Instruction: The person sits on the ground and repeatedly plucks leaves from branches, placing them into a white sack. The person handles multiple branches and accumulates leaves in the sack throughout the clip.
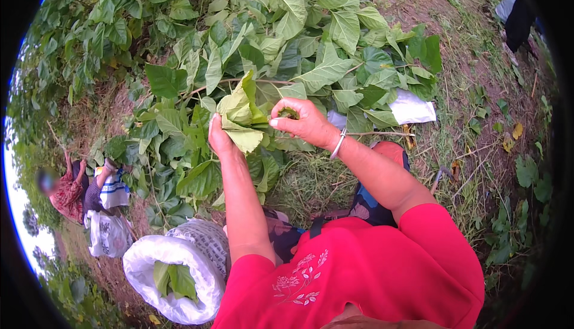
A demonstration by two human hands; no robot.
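My left hand (220, 137) is wrapped around a bunch of broad green leaves (240, 116), their pale undersides partly showing. Just to its right is my right hand (302, 120), wearing a silver bangle (338, 144). Its thumb and forefinger meet in a loop close to the stem ends of the bunch; whether they pinch a stem is unclear. Something dark green shows through that loop. Beneath and beyond both hands lies a heap of cut leafy branches (323, 67), with a bare woody stem (381, 134) sticking out at the right.
An upright white woven sack (175, 279), rim rolled, stands at my lower left with leaves (176, 279) inside. Farther left, a person (69, 196) sits beside white bags (107, 232). White sheeting (415, 107) lies under the heap. Leafy bushes (112, 19) rise at upper left.
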